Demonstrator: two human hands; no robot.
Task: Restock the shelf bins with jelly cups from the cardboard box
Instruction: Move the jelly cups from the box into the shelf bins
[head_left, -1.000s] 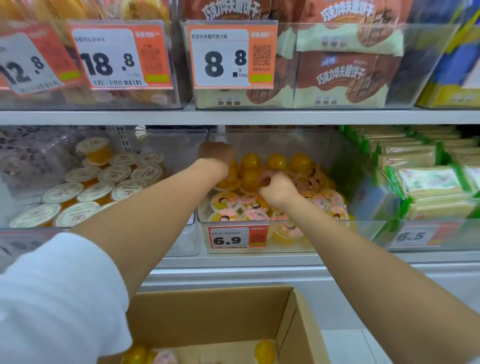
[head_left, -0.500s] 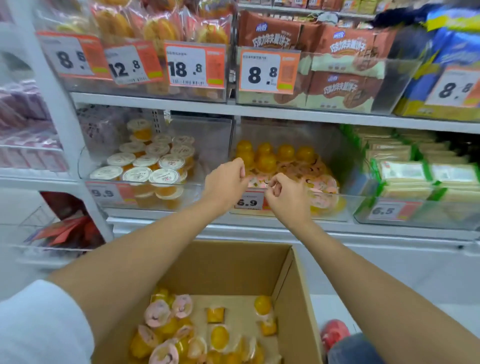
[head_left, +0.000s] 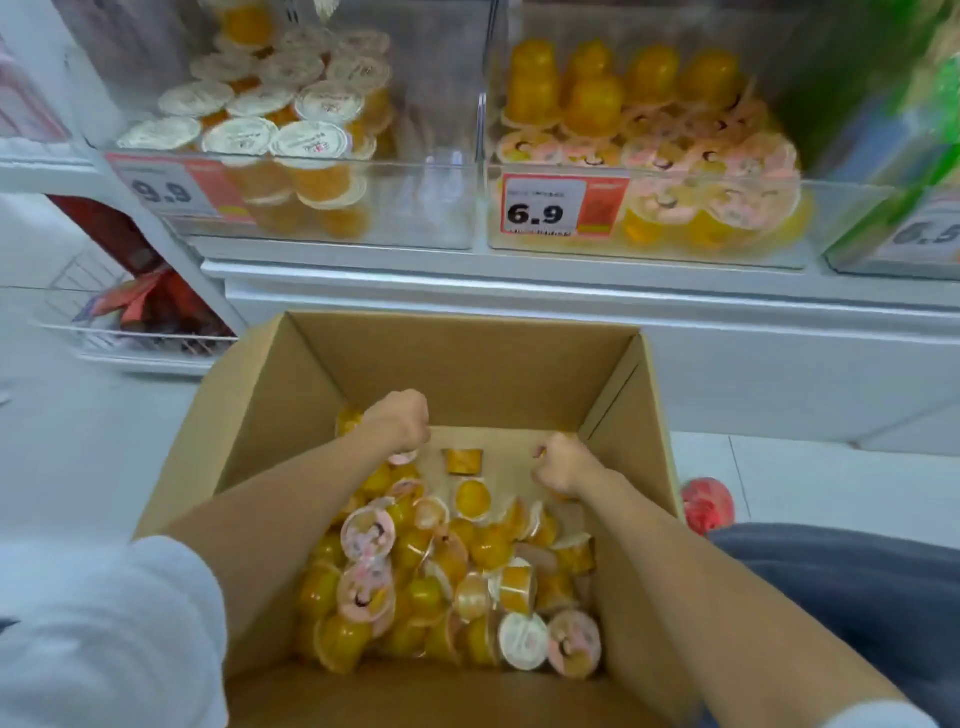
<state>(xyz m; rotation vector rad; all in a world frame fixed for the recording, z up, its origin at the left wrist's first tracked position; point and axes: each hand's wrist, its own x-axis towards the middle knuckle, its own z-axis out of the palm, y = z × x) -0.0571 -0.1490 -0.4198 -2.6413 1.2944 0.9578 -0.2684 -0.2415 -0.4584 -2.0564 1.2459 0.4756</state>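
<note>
Fingers of left hand (head_left: 400, 427) and right hand (head_left: 563, 469) curl at far end of brown cardboard box (head_left: 467, 364), grasp unclear; take orange pink-lidded jelly cups (head_left: 364, 540) by sides, not lids.

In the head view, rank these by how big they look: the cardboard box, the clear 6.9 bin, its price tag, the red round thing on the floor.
1. Brown cardboard box, helped by nearness
2. Clear plastic 6.9 bin
3. White-and-orange price tag
4. Round red thing, partly hidden

Jelly cups (head_left: 441, 571) yellow-orange, pink-patterned lids; cardboard box (head_left: 467, 374) brown; price tag (head_left: 563, 205) white-orange.
</note>
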